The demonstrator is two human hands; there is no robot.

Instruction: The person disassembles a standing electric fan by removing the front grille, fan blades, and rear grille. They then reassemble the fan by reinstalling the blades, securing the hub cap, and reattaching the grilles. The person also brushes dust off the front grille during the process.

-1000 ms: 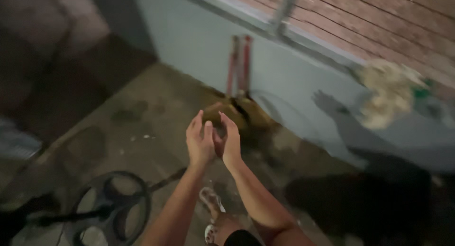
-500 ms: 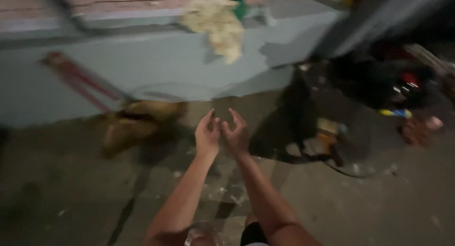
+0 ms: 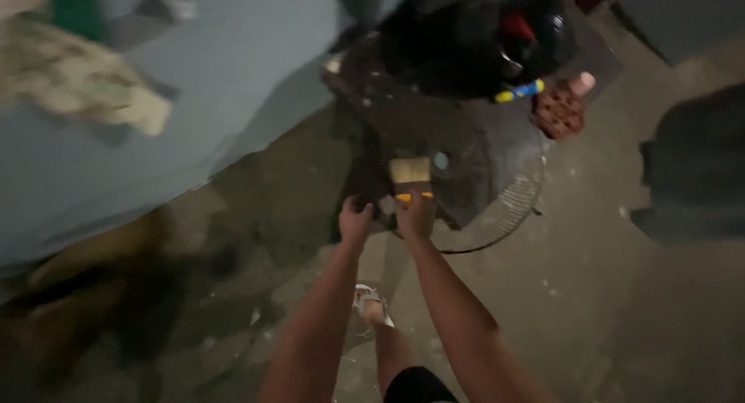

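My right hand (image 3: 415, 217) is closed around the handle end of a wide paintbrush (image 3: 410, 176) with tan bristles and a yellow band. The brush lies on a dark round fan grille (image 3: 508, 205) on the floor. Just to the left, my left hand (image 3: 355, 220) has its fingers curled down at the dark edge of the grille. Blur and shadow hide whether it grips anything. Both forearms reach forward from the bottom of the head view.
A dark pile (image 3: 481, 38) with red parts, a blue-and-yellow stick (image 3: 518, 91) and a reddish perforated block (image 3: 559, 112) sits behind the grille. A pale cloth (image 3: 85, 85) hangs on the grey-blue wall (image 3: 233, 77). My sandalled foot (image 3: 372, 303) is below. A dark bulk (image 3: 691, 170) stands at right.
The view has swung right from the wall to the fan grille. My hands, earlier raised together and empty, have reached down, and the right one has closed on the paintbrush.
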